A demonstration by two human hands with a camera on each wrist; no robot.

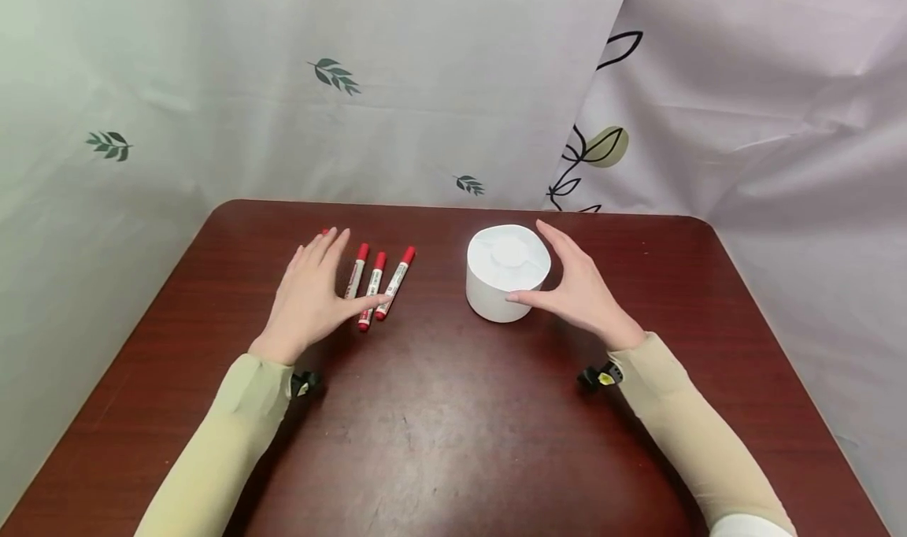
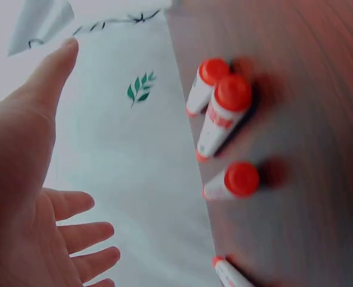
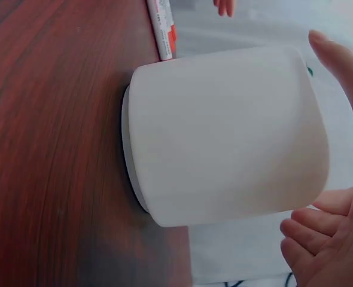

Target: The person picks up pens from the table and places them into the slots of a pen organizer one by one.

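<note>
Several white markers with red caps, one of them a marker [image 1: 396, 283] at the group's right, lie on the table at left. Over the group's left side, my left hand [image 1: 305, 297] is spread, thumb stretched across them in the head view and nothing in its grasp. The left wrist view shows a marker [image 2: 221, 122] below the raised palm. A white rounded container [image 1: 496, 289] stands upright right of the middle. My right hand [image 1: 584, 297] curves loosely about its right side, thumb in front and fingers behind. In the right wrist view the thumb and fingers stand off the container's wall.
The dark reddish-brown wooden table [image 1: 439, 442] has rounded far corners. Pale curtains [image 1: 425, 127] with leaf prints hang behind it and along its sides. A small black device [image 1: 598, 377] is strapped at the right wrist, another [image 1: 305, 383] at the left.
</note>
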